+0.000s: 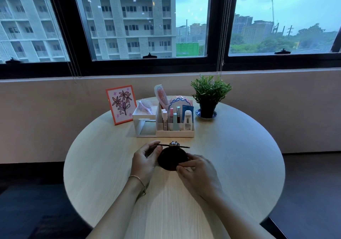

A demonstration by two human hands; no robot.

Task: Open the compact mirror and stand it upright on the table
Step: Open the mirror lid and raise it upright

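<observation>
A round dark compact mirror [170,158] sits between my hands over the middle of the round wooden table [230,165]. It is partly open: one half faces me as a dark disc, and the other half shows edge-on as a thin line at the top, joined by a silver hinge [174,143]. My left hand [145,160] pinches the left end of the thin upper half with thumb and finger. The disc's lower right edge is gripped by my right hand [198,171]. Whether the mirror touches the table is unclear.
Behind the mirror stands a white organiser [164,120] with cosmetics, a comb and a brush. A framed flower drawing [121,105] stands at the back left, a potted plant [209,96] on a saucer at the back right. A wall and windows lie beyond.
</observation>
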